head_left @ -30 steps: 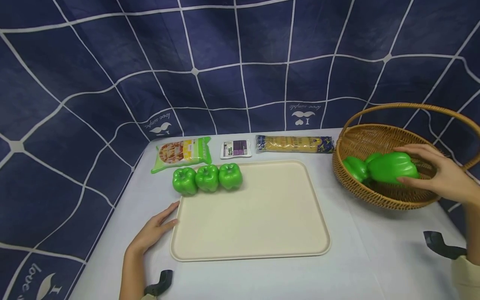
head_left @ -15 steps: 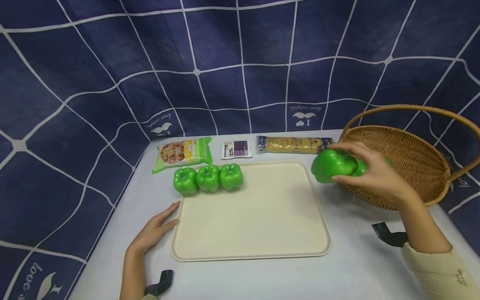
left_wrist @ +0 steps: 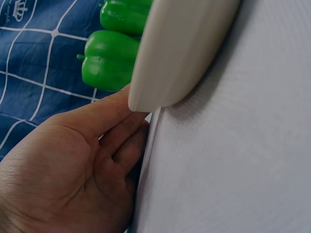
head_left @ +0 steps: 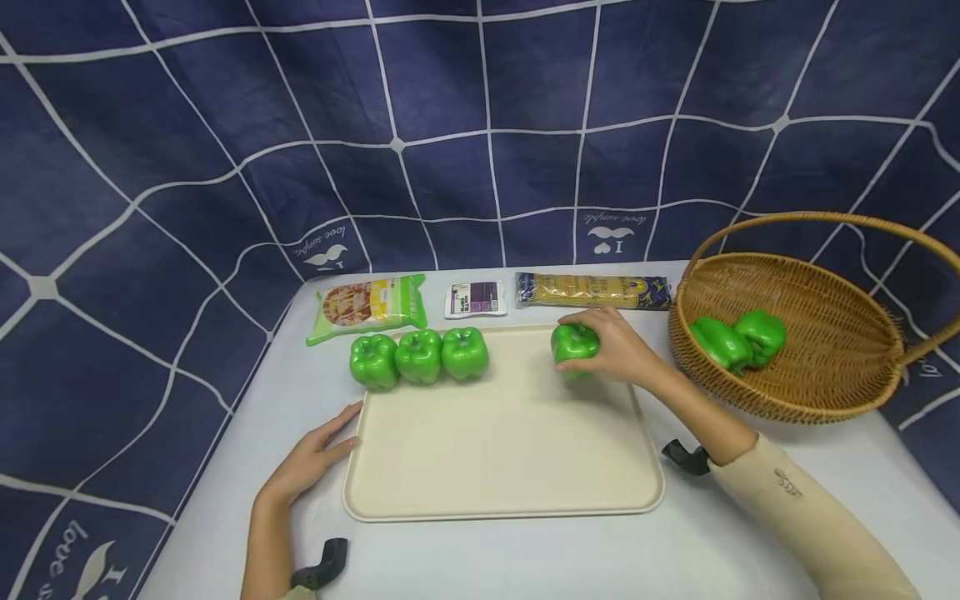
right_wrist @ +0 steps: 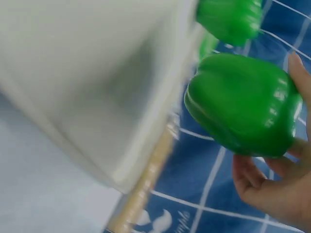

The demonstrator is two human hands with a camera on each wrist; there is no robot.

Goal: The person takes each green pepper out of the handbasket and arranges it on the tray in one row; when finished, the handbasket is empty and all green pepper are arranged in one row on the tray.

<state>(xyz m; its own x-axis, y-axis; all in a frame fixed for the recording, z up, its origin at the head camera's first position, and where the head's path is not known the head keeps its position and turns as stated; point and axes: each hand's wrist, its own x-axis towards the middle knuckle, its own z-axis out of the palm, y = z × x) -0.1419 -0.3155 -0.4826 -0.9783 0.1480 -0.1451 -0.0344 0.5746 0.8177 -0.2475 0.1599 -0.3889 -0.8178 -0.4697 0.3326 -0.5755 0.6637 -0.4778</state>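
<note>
A green bell pepper [head_left: 573, 343] is gripped by my right hand [head_left: 621, 352] above the back right of the cream tray [head_left: 502, 454]. In the right wrist view, thumb and fingers lie on opposite sides of that bell pepper [right_wrist: 243, 104]. Three more green bell peppers [head_left: 418, 357] stand in a row along the tray's back left. My left hand [head_left: 303, 463] rests at the tray's left edge. Its fingertips touch the rim, as the left wrist view shows, with the hand [left_wrist: 73, 170] not curled round anything.
On the right stands a tall-handled wicker basket [head_left: 847, 367] with two visible green bell peppers [head_left: 761, 337] inside. Behind the tray lie a green food packet [head_left: 363, 307], a small white-and-purple pack [head_left: 476, 299] and a bag of pasta [head_left: 592, 290]. A patterned blue cloth [head_left: 525, 167] backs the table.
My right hand has carried the bell pepper out of the basket and leftward over the tray. Two bell peppers now show in the basket. The left hand has stayed in place.
</note>
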